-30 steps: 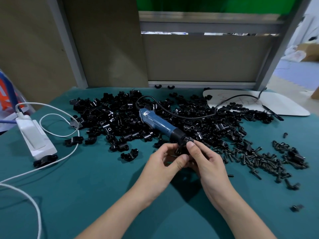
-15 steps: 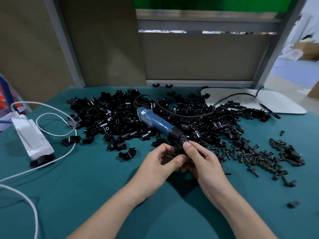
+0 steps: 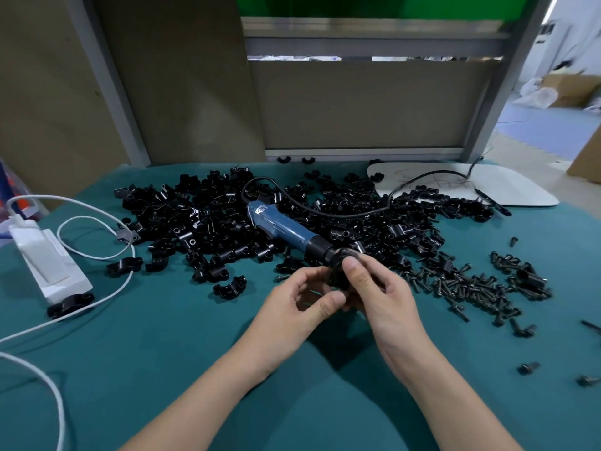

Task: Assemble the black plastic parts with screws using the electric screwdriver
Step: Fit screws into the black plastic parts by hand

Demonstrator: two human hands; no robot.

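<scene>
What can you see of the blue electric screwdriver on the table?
The blue electric screwdriver has a plastic-looking barrel, a white label near its rear and a black front collar. It lies unheld on the pile of black plastic parts, nose toward the right hand, tip hidden. Its black cord loops rightward.

The part [image 3: 338,275], pinched between left hand [image 3: 292,312] and right hand [image 3: 382,299], is mostly covered by fingers, so its shape is unclear. It hides the tip of the screwdriver [image 3: 283,227]. At 8 o'clock the cable [image 3: 48,382] runs off the edge. At 4 o'clock small pieces [image 3: 528,367] blur.
</scene>
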